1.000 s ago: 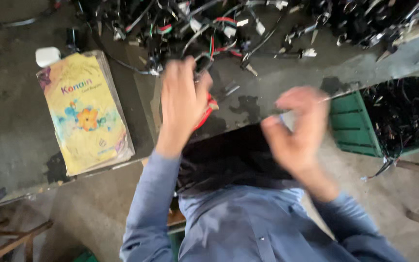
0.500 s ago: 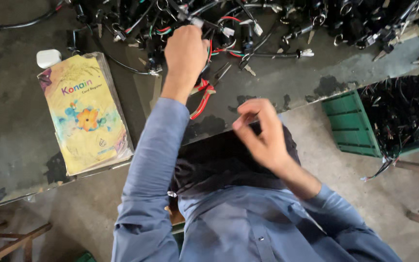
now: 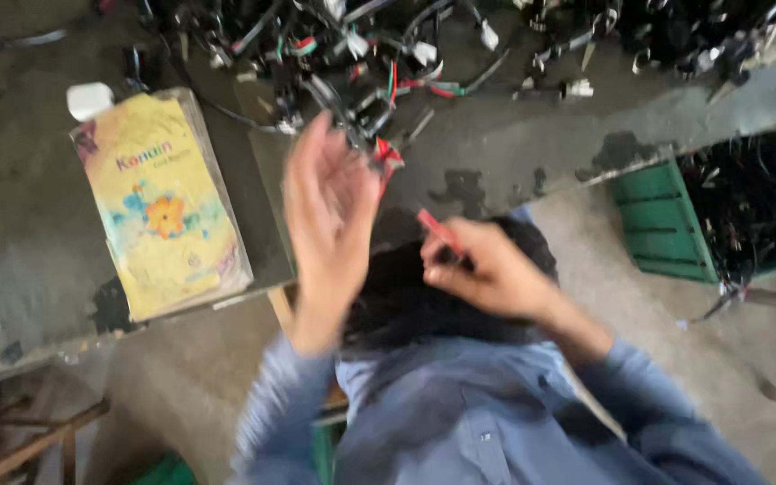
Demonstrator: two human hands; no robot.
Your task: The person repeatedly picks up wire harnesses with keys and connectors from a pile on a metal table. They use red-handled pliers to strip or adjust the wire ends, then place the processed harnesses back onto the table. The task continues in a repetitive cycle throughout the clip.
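My left hand (image 3: 330,216) is raised over the grey bench edge and blurred. Its fingertips pinch a black wire piece (image 3: 357,126) with a red bit (image 3: 388,154) at the near side of the wire pile (image 3: 460,45). My right hand (image 3: 491,274) is closed lower down, over a dark cloth (image 3: 397,305) on my lap. It grips a red-handled tool (image 3: 437,229) whose handle sticks out up and to the left. I cannot make out the tool's head. Both sleeves are blue.
A yellow printed packet (image 3: 163,207) lies on the grey bench (image 3: 11,269) at the left, with a white cap (image 3: 90,99) at its top corner. A green crate (image 3: 662,224) filled with black wires stands at the right. Wooden frame pieces (image 3: 11,440) sit at the lower left.
My left hand has drawn back from the pile with a wire piece. The red tool has left the bench, and my right hand now grips it.
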